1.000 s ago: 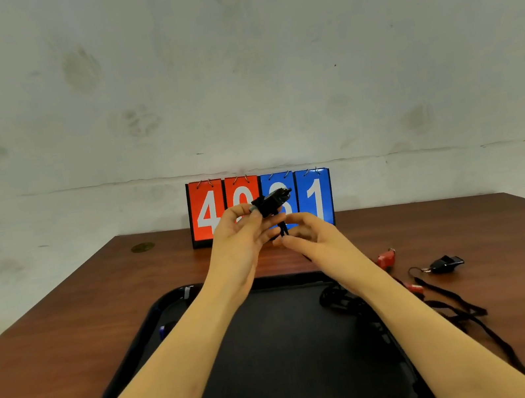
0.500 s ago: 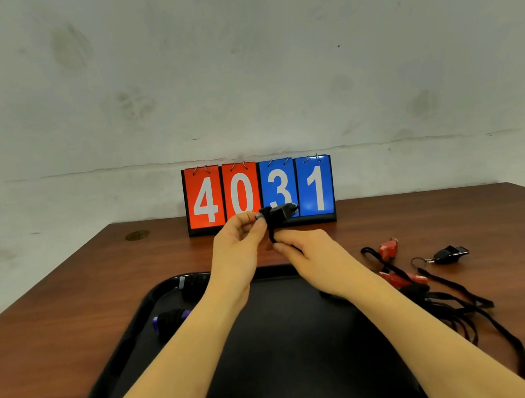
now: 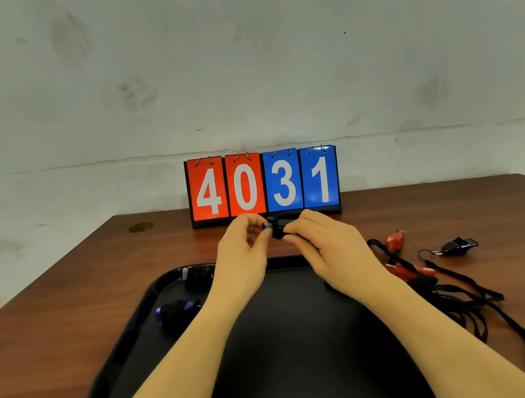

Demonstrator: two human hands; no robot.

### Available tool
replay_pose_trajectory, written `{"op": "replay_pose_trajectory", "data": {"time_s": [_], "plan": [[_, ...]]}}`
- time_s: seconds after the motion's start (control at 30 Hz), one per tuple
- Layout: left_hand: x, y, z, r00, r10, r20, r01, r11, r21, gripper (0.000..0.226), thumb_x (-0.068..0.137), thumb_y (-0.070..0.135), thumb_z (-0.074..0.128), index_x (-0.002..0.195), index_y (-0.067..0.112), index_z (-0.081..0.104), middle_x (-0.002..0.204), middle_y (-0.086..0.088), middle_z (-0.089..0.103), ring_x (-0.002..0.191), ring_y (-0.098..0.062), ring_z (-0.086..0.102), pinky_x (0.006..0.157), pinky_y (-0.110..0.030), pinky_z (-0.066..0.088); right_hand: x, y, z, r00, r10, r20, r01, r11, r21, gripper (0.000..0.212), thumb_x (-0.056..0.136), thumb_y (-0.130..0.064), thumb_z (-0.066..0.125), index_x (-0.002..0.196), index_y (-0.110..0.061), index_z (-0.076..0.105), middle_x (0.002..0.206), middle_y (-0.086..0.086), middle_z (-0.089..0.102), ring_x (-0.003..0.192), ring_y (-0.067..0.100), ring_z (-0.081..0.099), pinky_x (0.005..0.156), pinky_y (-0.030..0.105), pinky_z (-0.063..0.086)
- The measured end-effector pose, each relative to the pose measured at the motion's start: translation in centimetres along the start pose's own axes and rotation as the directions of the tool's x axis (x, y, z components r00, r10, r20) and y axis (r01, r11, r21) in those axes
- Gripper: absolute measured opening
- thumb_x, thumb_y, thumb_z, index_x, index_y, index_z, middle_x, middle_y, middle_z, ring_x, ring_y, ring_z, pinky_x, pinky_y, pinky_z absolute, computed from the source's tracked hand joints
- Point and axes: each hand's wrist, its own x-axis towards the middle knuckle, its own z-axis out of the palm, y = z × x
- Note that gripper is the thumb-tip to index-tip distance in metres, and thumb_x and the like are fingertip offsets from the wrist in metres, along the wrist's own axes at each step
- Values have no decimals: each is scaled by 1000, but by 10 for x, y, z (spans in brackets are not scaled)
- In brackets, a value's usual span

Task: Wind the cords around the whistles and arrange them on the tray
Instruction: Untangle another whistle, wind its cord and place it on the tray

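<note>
Two wound whistles, one purple and one black, are seen lying at the far left corner of a black tray set on a brown surface. Above the tray's far rim, a small black whistle is held between both hands: it is pinched at one end by the curled thumb and fingers of the left hand and gripped from the other side by the curled fingers of the right hand. Behind them, a scoreboard reading 4031 is stood against the wall. To the right of the tray, red whistles, a loose black whistle and tangled black cords are left on the surface.
</note>
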Motion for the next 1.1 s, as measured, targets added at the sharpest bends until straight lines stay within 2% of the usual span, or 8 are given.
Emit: {"op": "replay_pose_trajectory", "data": {"time_s": [0.27,0.4,0.6,0.73,0.83,0.9,1.0,1.1], "plan": [[-7,1,-2,989,7,151,-18,997,72,8,91,13,53,95,20,55,86,10,57,79,-1,55,69,-11,43,-4,10,-3,987,143,-75,-120,961,249,17,84,-12,65,100,-12,70,87,-1,66,83,5,60,78,15,50],[-8,4,-2,974,-4,227,-9,998,59,8,91,14,54,96,21,56,88,8,59,82,-4,57,72,-13,43,-4,11,-8,968,249,-31,-221,904,366,15,82,-11,66,97,-13,72,88,-4,67,86,3,61,82,15,49],[-12,6,-2,939,-17,344,17,1000,1,9,90,17,55,94,25,57,89,11,60,84,-3,56,73,-13,43,-5,16,-15,875,475,96,-435,684,585,10,78,-14,72,86,-19,72,81,-8,69,84,4,64,77,18,52],[-13,8,-2,929,-1,370,41,994,-98,12,89,14,57,91,25,58,87,10,61,82,1,57,75,-11,46,-6,20,-20,818,546,179,-480,479,735,9,78,-8,71,83,-15,73,79,0,72,80,12,69,69,19,54],[-14,9,-1,932,-15,361,105,967,-231,12,88,9,57,90,21,60,76,10,59,75,0,56,73,-17,48,-5,22,-21,801,562,205,-491,421,763,9,79,-8,69,80,-17,73,79,1,72,82,15,68,68,21,54],[-14,10,1,941,-37,337,149,938,-312,13,88,7,56,91,19,61,73,11,59,73,-2,56,76,-20,48,-5,24,-19,791,572,218,-508,415,755,12,81,-8,67,80,-18,73,79,3,72,77,18,68,68,26,56],[-15,11,5,955,-94,283,203,899,-388,12,89,8,55,94,17,61,84,3,63,70,-5,55,82,-26,48,-6,25,-16,801,547,242,-540,487,687,16,85,-3,60,84,-12,73,57,1,63,49,12,50,58,22,47],[-15,10,8,967,-146,210,219,898,-383,10,90,11,55,96,17,61,84,-1,62,67,-6,55,84,-27,47,-7,22,-16,821,499,279,-544,533,648,14,86,-9,61,78,-6,72,50,1,55,46,10,43,55,21,43]]}}
